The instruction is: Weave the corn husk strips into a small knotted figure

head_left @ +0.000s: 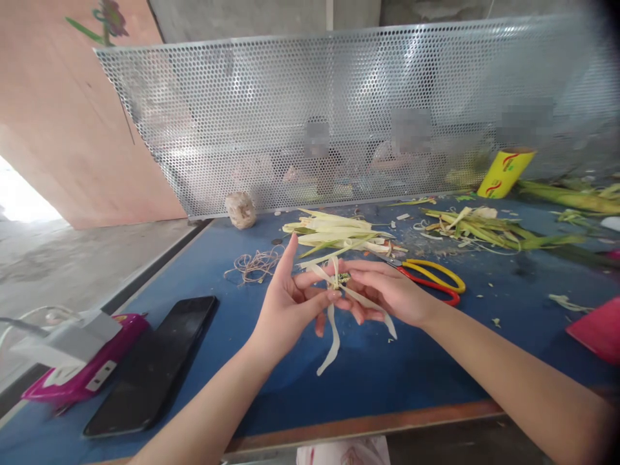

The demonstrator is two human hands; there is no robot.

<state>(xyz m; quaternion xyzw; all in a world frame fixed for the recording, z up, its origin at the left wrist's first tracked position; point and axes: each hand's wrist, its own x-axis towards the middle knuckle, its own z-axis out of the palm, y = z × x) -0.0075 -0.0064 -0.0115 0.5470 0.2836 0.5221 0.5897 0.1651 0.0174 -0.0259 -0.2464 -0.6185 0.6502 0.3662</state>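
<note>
Pale strips [334, 342] are pinched at their crossing between left hand [285, 310] and right hand [394, 294], loose tails pointing toward the counter's [368, 381] near edge.

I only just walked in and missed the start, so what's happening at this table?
A person holds a small knot of pale, flat strips between both hands, the left hand and the right hand pinching it near its middle while loose ends hang down. Just beyond lies a pile of pale and green husk-like leaves, with scissors beside the right hand and a tangle of thin cord on the blue table.
</note>
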